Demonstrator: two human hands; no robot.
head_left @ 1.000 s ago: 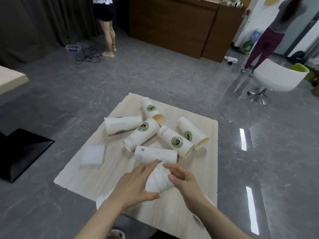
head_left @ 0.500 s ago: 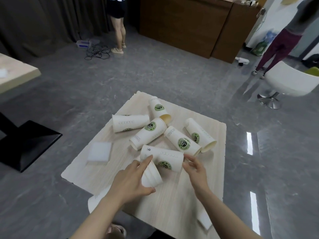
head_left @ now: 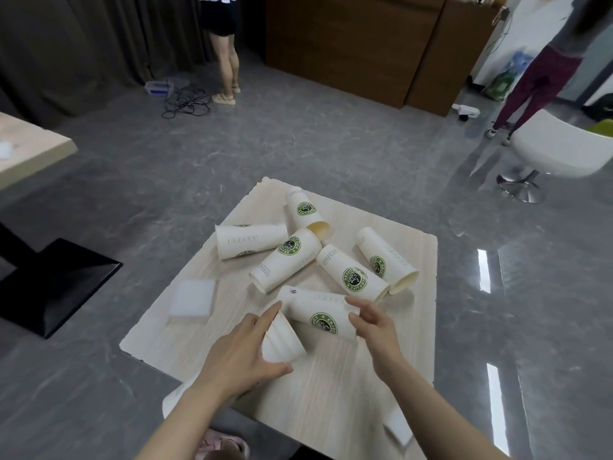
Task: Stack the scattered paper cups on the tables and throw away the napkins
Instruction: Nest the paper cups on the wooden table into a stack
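right hand (head_left: 373,323): let go of my stack, fingers loosely spread, now touching the nearest cup (head_left: 318,315)
left hand (head_left: 242,353): still wrapped round the short stack (head_left: 282,340) near the table (head_left: 331,410) front edge
next: probably nest that one

single head-worn wide-angle cam, looks forward and down from above the near edge of the light wood table (head_left: 381,393), close over both hands at bottom of frame; upper half takes in grey floor (head_left: 298,144) out to a brown counter (head_left: 348,38); edges bend, no second view
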